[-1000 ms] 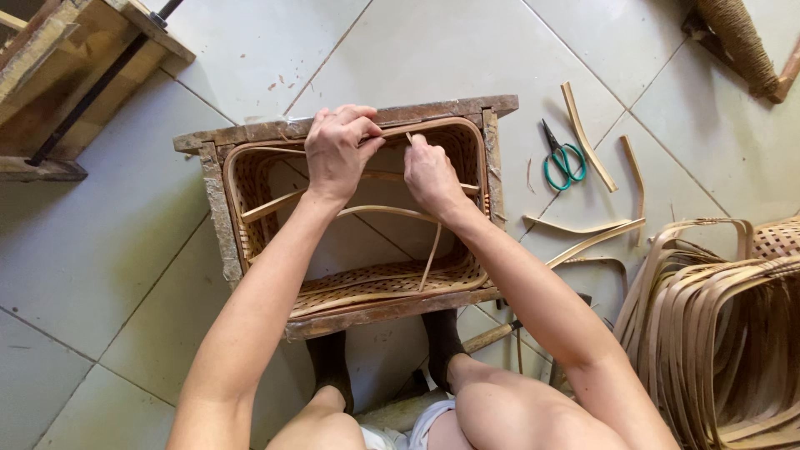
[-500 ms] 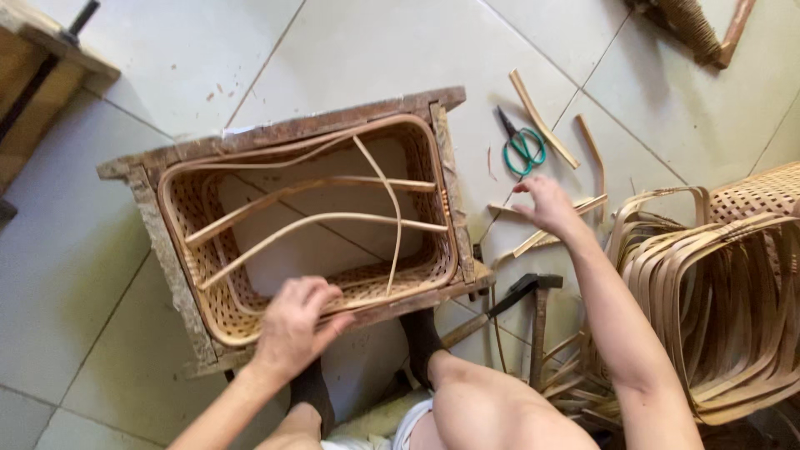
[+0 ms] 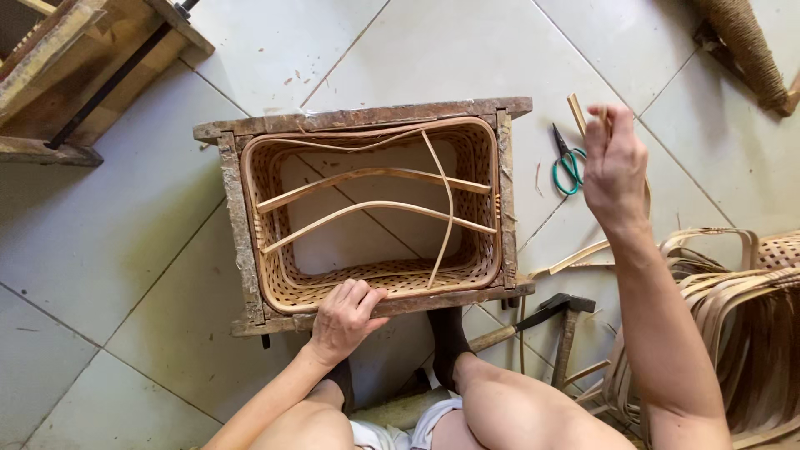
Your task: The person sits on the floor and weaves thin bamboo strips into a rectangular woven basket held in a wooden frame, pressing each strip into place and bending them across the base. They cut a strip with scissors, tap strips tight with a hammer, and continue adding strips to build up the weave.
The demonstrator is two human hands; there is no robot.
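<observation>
Basket: woven rattan basket (image 3: pixel 283 275) sitting inside a rough wooden frame (image 3: pixel 367 117) on the tiled floor, dead centre from where I'm watching. Open weave on the walls, and I can see the tiles through the bottom.

Braces: three thin bent cane strips (image 3: pixel 375 207) sprung across the inside, two running left to right, one crossing them near the right end.

Left hand: my left hand (image 3: pixel 343 321) is down on the near rim of the frame, fingers curled over the edge onto the basket wall, pressing rather than pinching anything loose.

Right hand: my right hand (image 3: pixel 615 167) is raised off to the right of the frame, well clear of it, fingers closed around a short flat cane strip (image 3: pixel 577 112) that pokes up past the fingertips.

Scissors: green-handled scissors (image 3: pixel 568 162) lying on the tile just left of that hand, between it and the frame.

Hammer: a hammer (image 3: pixel 533 321) on the floor by the near right corner of the frame, next to my knee.

Stack: a big pile of bent cane hoops (image 3: pixel 733 317) on the right edge, with a few loose strips (image 3: pixel 575 258) scattered in front of it.

Other stuff: wooden bench thing (image 3: pixel 75 67) top left, and something rope-wrapped (image 3: pixel 746 46) top right, partly cut off so I can't tell what it is.

Feet: dark socks (image 3: pixel 450 333) tucked under the near side of the frame.
</observation>
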